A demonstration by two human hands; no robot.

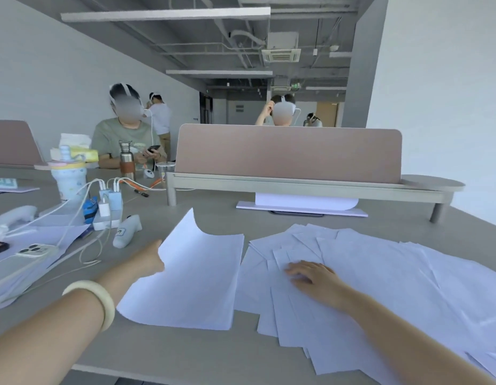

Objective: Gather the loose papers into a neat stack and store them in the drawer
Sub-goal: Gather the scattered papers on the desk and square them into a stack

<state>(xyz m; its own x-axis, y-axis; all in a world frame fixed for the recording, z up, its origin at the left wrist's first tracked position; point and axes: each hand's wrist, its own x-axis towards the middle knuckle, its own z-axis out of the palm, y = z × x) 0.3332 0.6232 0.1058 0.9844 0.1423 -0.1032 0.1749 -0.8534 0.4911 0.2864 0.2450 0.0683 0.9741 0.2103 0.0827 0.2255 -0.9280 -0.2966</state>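
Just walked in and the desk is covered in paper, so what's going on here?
A person is tidying loose sheets on a grey desk. The left hand grips the left edge of a small stack of papers, its far corner curling up. The right hand lies flat on the scattered papers still fanned out to the right. Most sheets are not yet gathered, and no drawer is in view.

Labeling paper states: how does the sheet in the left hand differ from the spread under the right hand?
The held sheet is gripped at its edge by the left hand, far corner curling up; the scattered papers lie flat, the right hand resting open on them. The held sheet sits apart, the scattered papers overlap at mixed angles. Both are blank white, on the same table.
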